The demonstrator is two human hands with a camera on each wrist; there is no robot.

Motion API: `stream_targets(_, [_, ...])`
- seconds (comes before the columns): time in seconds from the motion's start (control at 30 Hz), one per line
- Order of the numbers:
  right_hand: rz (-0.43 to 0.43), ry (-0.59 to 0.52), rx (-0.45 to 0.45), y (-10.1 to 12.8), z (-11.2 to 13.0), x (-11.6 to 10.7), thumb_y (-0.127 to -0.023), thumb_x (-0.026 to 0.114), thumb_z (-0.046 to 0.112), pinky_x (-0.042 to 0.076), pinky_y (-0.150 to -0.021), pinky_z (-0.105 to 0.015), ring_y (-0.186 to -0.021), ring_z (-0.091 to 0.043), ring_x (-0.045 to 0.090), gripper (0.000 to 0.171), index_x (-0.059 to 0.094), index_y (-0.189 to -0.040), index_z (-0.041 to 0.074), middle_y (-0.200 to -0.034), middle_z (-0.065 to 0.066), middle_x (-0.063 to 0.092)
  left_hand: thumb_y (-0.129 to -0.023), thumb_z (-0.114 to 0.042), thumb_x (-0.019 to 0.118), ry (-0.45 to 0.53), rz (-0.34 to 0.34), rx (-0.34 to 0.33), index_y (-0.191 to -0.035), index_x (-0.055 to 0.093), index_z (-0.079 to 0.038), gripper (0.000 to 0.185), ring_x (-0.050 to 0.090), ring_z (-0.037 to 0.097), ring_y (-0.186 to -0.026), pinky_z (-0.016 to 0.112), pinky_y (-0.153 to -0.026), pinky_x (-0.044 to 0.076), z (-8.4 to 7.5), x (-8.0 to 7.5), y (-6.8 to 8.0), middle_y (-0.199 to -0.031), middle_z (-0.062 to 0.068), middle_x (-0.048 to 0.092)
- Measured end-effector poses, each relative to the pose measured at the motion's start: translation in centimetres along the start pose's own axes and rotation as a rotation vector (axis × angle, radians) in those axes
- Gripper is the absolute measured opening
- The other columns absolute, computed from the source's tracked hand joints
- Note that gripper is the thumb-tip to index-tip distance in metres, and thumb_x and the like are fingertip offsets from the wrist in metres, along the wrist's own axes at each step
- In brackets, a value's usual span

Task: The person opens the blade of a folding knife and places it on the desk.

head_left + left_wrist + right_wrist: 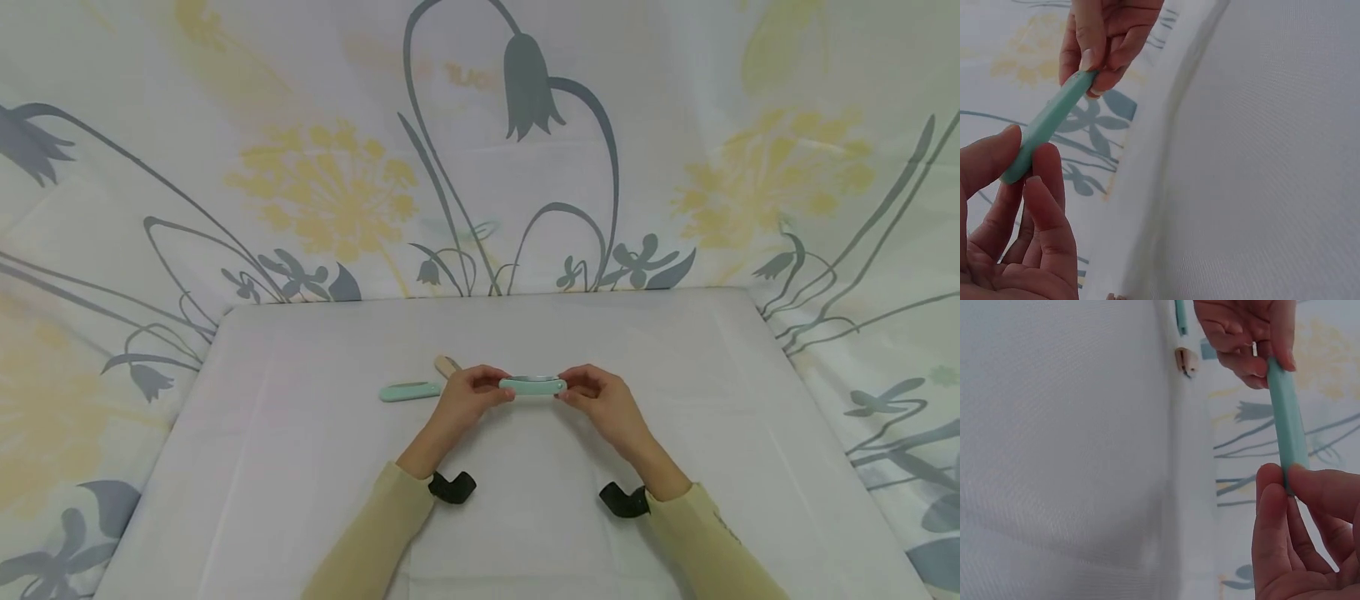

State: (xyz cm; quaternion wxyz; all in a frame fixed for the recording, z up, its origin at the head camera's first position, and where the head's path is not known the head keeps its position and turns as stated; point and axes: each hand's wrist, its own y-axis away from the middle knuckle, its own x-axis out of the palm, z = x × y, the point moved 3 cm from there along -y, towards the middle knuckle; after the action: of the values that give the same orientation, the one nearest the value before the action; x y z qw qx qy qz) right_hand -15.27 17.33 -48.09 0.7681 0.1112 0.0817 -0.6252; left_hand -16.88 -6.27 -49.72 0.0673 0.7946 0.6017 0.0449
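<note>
Both hands raised a little above the middle of the bench [300,467], holding one mint-green folding knife [533,385] between them, lengthwise, left to right. Left hand [467,400]: thumb and fingers pinch the knife's left end. Right hand [600,398]: fingertips pinch the right end. Both grips look firm; neither hand is slack.

A thin grey strip shows along the knife's top edge in the head view, likely the blade seated in the handle. Wrist views show only smooth green handle, no blade swung out. Judgement: knife is picked up and folded, or nearly so; whether it is fully shut I cannot tell.

Left on the bench, toward the far edge and just left of the left hand: a second green piece [409,391] lying flat, and a small beige piece [446,366] beside it. Neither is being touched.
</note>
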Motion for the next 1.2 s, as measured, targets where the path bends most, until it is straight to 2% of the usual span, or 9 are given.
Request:
stream_targets(0.13, [-0.002, 0.066, -0.041, 0.2, 0.6, 0.1, -0.091, 0.073, 0.007, 0.054, -0.077, -0.027, -0.094, -0.025, 0.069, 0.025, 0.067, -0.115, 0.004, -0.107, -0.011, 0.069, -0.089, -0.013, 0.076, 0.013, 0.008, 0.002, -0.111, 0.069, -0.001, 0.025, 0.069, 0.016, -0.088, 0.031, -0.081, 0.051, 0.2, -0.1, 0.3, -0.095, 0.005, 0.072])
stream_targets(0.27, [0.014, 0.138, -0.071, 0.4, 1.2, 0.2, -0.089, 0.075, 0.007, 0.054, -0.079, -0.027, -0.096, -0.024, 0.068, 0.024, 0.068, -0.112, 0.005, -0.107, -0.009, 0.07, -0.091, -0.011, 0.073, -0.002, 0.005, -0.01, -0.112, 0.069, 0.001, 0.024, 0.07, 0.016, -0.087, 0.038, -0.084, 0.052, 0.1, -0.4, 0.9, -0.092, 0.005, 0.073])
stream_targets(0.4, [0.043, 0.168, -0.109, 0.5, 1.5, 0.6, -0.091, 0.073, 0.01, 0.053, -0.083, -0.029, -0.1, -0.025, 0.066, 0.026, 0.069, -0.114, 0.001, -0.11, -0.01, 0.071, -0.09, -0.008, 0.073, -0.031, -0.001, -0.026, -0.11, 0.07, 0.001, 0.022, 0.069, 0.026, -0.091, 0.049, -0.087, 0.05, -0.9, -0.7, 1.9, -0.089, 0.005, 0.073])
stream_targets(0.47, [0.056, 0.167, -0.127, 0.4, 1.7, 0.8, -0.093, 0.073, 0.014, 0.053, -0.085, -0.03, -0.102, -0.024, 0.066, 0.028, 0.07, -0.116, -0.001, -0.111, -0.009, 0.071, -0.09, -0.007, 0.073, -0.046, 0.002, -0.025, -0.107, 0.071, 0.002, 0.019, 0.067, 0.034, -0.092, 0.048, -0.085, 0.049, -1.8, -0.8, 2.6, -0.087, 0.005, 0.073])
stream_targets(0.6, [0.072, 0.153, -0.13, 0.3, 1.8, 1.4, -0.093, 0.073, 0.021, 0.053, -0.084, -0.03, -0.101, -0.021, 0.065, 0.03, 0.072, -0.115, 0.001, -0.11, -0.005, 0.073, -0.089, -0.005, 0.073, -0.063, 0.016, -0.004, -0.103, 0.072, 0.004, 0.017, 0.064, 0.041, -0.091, 0.04, -0.077, 0.05, -2.9, -0.7, 3.6, -0.084, 0.006, 0.073])
stream_targets(0.83, [0.136, 0.138, -0.119, 0.1, 1.9, 2.8, -0.094, 0.071, 0.028, 0.053, -0.079, -0.033, -0.095, -0.02, 0.063, 0.03, 0.074, -0.112, 0.004, -0.107, -0.001, 0.072, -0.088, -0.006, 0.075, -0.073, 0.047, -0.011, -0.103, 0.072, 0.004, 0.018, 0.065, 0.039, -0.089, 0.037, -0.074, 0.048, -0.5, -0.7, 2.8, -0.085, 0.008, 0.074])
stream_targets(1.03, [0.168, 0.11, -0.092, 0.1, 1.6, 3.8, -0.094, 0.072, 0.029, 0.053, -0.074, -0.03, -0.087, -0.024, 0.065, 0.023, 0.076, -0.105, 0.009, -0.099, -0.001, 0.072, -0.086, -0.014, 0.079, -0.067, 0.051, 0.0, -0.102, 0.073, -0.001, 0.022, 0.069, 0.031, -0.087, 0.029, -0.069, 0.046, 0.0, -0.4, 3.1, -0.086, 0.006, 0.075])
stream_targets(1.2, [0.187, 0.118, -0.093, 0.4, 1.5, 4.5, -0.093, 0.073, 0.028, 0.053, -0.071, -0.029, -0.083, -0.025, 0.066, 0.018, 0.076, -0.099, 0.011, -0.095, 0.001, 0.072, -0.085, -0.016, 0.081, -0.071, 0.066, 0.007, -0.1, 0.074, -0.001, 0.022, 0.069, 0.024, -0.083, 0.027, -0.068, 0.045, 0.1, -0.4, 3.8, -0.086, 0.007, 0.075])
